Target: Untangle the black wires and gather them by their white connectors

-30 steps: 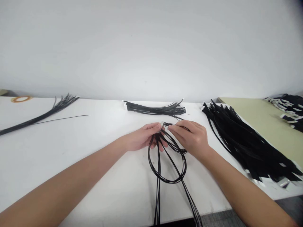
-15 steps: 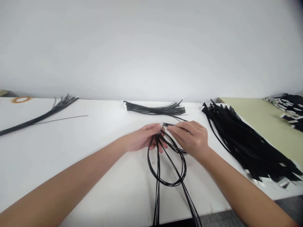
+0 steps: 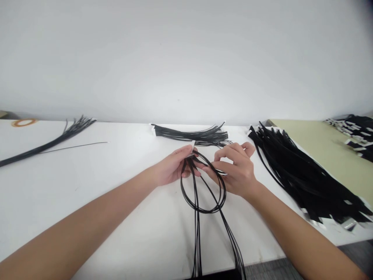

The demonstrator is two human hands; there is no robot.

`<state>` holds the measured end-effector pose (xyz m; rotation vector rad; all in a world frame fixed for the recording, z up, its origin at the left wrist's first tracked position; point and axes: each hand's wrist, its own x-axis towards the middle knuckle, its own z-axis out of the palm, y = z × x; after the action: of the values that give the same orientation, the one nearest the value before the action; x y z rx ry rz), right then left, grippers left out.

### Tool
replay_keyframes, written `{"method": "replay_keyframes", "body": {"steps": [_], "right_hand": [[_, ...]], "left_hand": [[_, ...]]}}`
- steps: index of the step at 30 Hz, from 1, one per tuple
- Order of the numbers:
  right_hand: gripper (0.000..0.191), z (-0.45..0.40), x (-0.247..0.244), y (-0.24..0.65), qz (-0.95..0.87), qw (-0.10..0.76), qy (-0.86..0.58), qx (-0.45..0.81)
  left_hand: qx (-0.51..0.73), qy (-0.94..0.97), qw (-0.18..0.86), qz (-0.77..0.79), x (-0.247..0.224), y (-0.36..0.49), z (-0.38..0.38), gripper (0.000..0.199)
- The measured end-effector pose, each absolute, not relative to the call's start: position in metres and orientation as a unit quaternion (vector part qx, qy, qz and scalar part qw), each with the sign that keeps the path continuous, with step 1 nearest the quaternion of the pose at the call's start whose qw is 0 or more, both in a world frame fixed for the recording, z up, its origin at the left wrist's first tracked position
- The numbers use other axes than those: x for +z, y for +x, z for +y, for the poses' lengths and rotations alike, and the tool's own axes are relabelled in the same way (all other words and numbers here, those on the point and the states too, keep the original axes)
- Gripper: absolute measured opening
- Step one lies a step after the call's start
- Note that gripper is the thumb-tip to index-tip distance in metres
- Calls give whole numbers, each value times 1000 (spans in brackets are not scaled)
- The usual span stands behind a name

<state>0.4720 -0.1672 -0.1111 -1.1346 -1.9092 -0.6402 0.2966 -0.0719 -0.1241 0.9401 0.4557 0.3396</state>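
A white tabletop (image 3: 140,237) is spread beneath both hands and backed by a plain pale wall (image 3: 175,58); a pale green surface (image 3: 305,134) is seen to the far right of the right hand (image 3: 237,169), and grey floor (image 3: 271,271) is glimpsed on its near side. The long axis of the black wire harness (image 3: 206,212) is directed from the left hand (image 3: 176,166) toward the near edge, its trailing wires split into 2 groups, with a loop hung between the hands. Its pale connector (image 3: 193,145) is pointed away from the person. The connector end is clamped in the left hand, at the fingertips; wires just right of it are pinched between right thumb and forefinger. A wire bundle (image 3: 186,133) is laid beyond both hands, and a dark pile (image 3: 305,179) is heaped right of the right hand.
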Motion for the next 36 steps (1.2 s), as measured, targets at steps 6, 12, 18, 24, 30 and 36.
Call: {"method": "replay_keyframes", "body": {"steps": [6, 12, 18, 24, 30, 36], "right_hand": [[21, -170, -112, 470, -795, 396, -419, -189], [12, -171, -113, 469, -829, 332, -422, -158], [11, -169, -115, 463, -832, 293, -433, -183], [23, -169, -112, 458, -818, 311, -435, -211], [22, -168, -111, 459, -817, 308, -432, -224], [11, -167, -116, 460, -814, 304, -451, -205]], "left_hand": [[165, 427, 859, 228, -123, 297, -73, 31], [181, 408, 862, 242, -118, 298, -75, 27], [174, 434, 851, 238, -120, 297, -74, 29], [166, 444, 848, 236, -121, 297, -75, 28], [166, 442, 849, 237, -120, 298, -75, 27], [178, 439, 849, 233, -120, 298, -76, 26]]}}
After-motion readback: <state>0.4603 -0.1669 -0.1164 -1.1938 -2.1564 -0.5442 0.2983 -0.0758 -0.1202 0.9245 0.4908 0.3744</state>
